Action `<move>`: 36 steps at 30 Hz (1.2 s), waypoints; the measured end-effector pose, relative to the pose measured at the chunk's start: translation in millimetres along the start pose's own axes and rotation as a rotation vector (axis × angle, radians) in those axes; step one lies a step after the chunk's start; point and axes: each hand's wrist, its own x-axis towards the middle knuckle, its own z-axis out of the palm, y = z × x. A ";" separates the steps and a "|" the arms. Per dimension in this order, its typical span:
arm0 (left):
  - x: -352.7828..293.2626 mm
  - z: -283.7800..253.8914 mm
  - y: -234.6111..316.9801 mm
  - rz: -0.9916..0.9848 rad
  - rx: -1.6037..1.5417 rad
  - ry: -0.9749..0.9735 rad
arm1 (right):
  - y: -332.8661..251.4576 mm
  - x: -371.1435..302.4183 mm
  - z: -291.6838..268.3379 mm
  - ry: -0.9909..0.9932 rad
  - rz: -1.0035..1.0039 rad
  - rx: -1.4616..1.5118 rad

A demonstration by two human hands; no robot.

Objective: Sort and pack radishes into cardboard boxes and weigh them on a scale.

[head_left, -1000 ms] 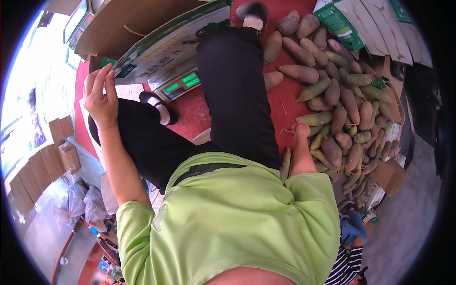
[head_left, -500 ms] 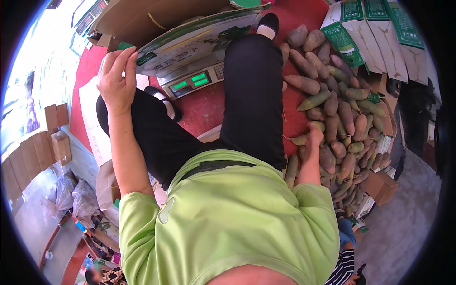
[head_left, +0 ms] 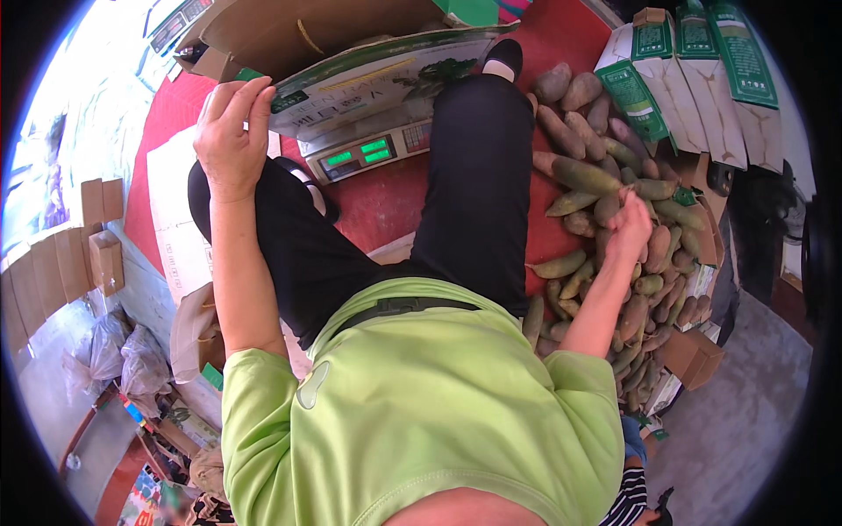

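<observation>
My left hand [head_left: 230,136] pinching corner of printed carton [head_left: 360,96]. Right hand [head_left: 631,230] curled at end of long radish [head_left: 577,174]; cannot tell if gripping. Radish pile [head_left: 631,317] around it. Lit scale [head_left: 373,151] near carton.

Right hand [head_left: 631,226] farther over roots [head_left: 633,317]

At 2 o'clock: green-and-white cartons [head_left: 662,92], side by side. At 4: small brown box [head_left: 693,358], near grey floor [head_left: 737,403]. At 5: person in black-and-white striped top [head_left: 627,498], mostly hidden. At 8: translucent plastic bags [head_left: 145,359], contents unclear. At 9: brown cardboard panels [head_left: 39,289] in row, upright carton [head_left: 106,263] just beside. Between 10 and 11: weighing scale [head_left: 180,26].
</observation>
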 end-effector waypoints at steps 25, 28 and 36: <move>1.7 -2.5 -5.1 -0.023 -0.024 -0.014 | -143.7 -37.9 322.7 -0.914 -0.614 -0.259; 0.7 -2.3 -7.9 -0.014 -0.023 0.001 | -136.0 -17.0 320.1 -0.815 -0.608 -0.378; 2.1 0.3 -9.6 0.023 0.035 0.042 | -101.5 38.5 300.4 -0.662 -0.726 -0.231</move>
